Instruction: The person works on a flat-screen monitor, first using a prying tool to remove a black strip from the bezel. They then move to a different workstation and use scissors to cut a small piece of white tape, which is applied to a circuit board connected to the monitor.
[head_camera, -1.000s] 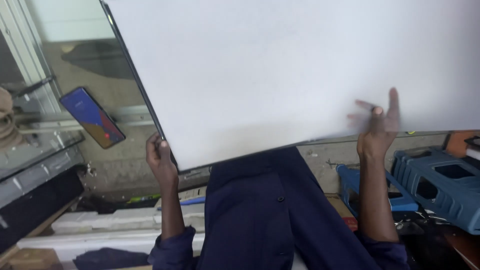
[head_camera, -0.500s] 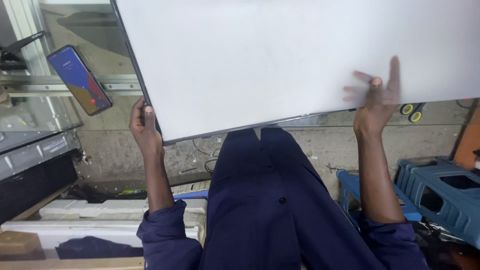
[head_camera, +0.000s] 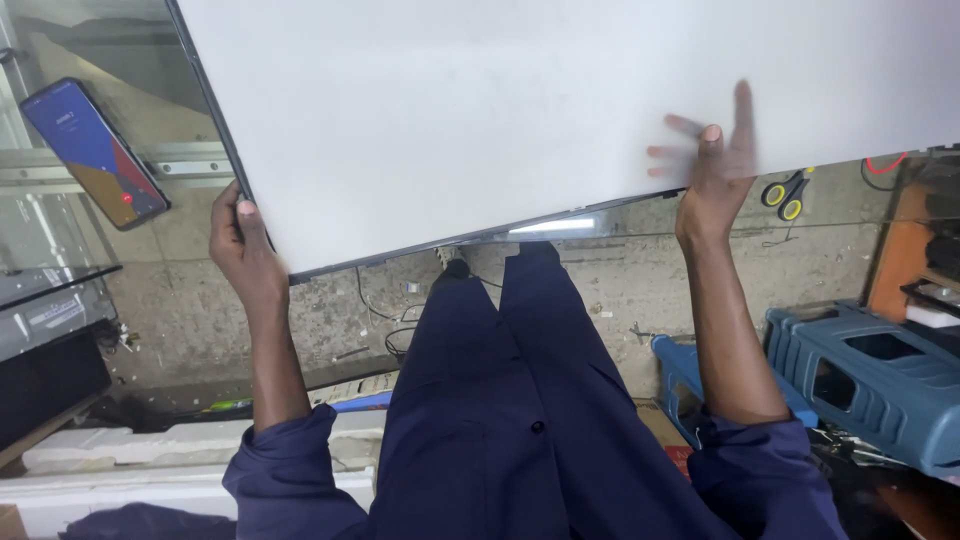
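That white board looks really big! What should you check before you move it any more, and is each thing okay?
1. Left hand grips the side edge of the big white panel: ok.
2. Right hand has a firm hold: not ok, it only lies flat on the panel's face with its fingers spread.
3. Floor underfoot: not ok, loose cables lie by the feet.
4. Room on the right: not ok, blue plastic stools stand close.
5. Phone on the glass to the left, apart from the panel's edge: ok.
6. Panel's far end: cannot tell, it runs out of view.
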